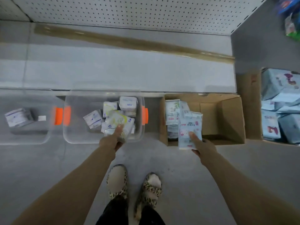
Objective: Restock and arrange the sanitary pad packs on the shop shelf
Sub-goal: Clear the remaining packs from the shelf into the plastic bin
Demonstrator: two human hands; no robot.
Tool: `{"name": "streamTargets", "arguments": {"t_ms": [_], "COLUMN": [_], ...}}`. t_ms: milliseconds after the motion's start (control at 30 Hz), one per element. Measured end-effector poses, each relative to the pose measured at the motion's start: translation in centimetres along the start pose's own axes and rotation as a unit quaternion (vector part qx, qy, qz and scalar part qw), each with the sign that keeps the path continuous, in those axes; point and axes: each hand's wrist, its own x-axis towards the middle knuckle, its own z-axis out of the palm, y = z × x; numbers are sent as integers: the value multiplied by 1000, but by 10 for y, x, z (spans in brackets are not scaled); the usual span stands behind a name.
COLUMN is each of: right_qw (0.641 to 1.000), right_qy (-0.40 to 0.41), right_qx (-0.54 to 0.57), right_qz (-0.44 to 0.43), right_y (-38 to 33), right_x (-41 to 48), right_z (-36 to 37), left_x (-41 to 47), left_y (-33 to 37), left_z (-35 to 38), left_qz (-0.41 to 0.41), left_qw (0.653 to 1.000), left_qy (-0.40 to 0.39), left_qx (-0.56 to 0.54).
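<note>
Seen from above, a person stands on a grey concrete floor (48, 168) before a low grey shop shelf (113, 70) backed by a white perforated panel (129, 12). At far left, a clear plastic bin with orange latches (24, 137) holds one white-and-purple sanitary pad pack (17, 117) lying toward its left side. Just beside it, a second clear plastic bin with orange latches (76, 135) has a loose heap of white, purple and yellow-printed packs (128, 103) crowded into its right half, the left half bare. The left hand (112, 140) reaches over this bin's near rim and grips a white-and-yellow soft pack (118, 122), thumb on top, at the top of the heap. Next right, an open brown cardboard box (230, 117) has pale packs with leaf print (172, 112) stacked against its left wall; the rest of it shows bare cardboard. The right hand (203, 146) holds a pale blue pack with pink print (190, 127) by its lower end above the box's near-left part, thumb across its face. At far right, another brown cardboard box (248, 108) is filled with pale blue packs (276, 103), cut off by the frame edge. All four containers sit along the shelf's front edge, with open floor between them and the person's leopard-print slippers (116, 182).
</note>
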Motion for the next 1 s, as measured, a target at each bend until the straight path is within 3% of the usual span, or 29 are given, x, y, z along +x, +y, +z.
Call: {"name": "streamTargets", "arguments": {"t_ms": [267, 667, 867, 1000], "right_qw": [998, 993, 995, 993], "right_qy": [32, 89, 102, 109], "right_qx": [47, 75, 0, -27], "right_qz": [-17, -6, 13, 19], "right_y": [-10, 10, 21, 23], "right_x": [97, 173, 196, 204], "right_z": [18, 32, 34, 37], "left_x": [90, 163, 183, 188], "left_y": [-21, -44, -49, -46], "left_z": [43, 68, 66, 69], "left_qz": [26, 25, 7, -35], "left_qw": [999, 999, 999, 994], "left_qy": [-31, 31, 26, 43], "left_qx": [-14, 29, 28, 95]}}
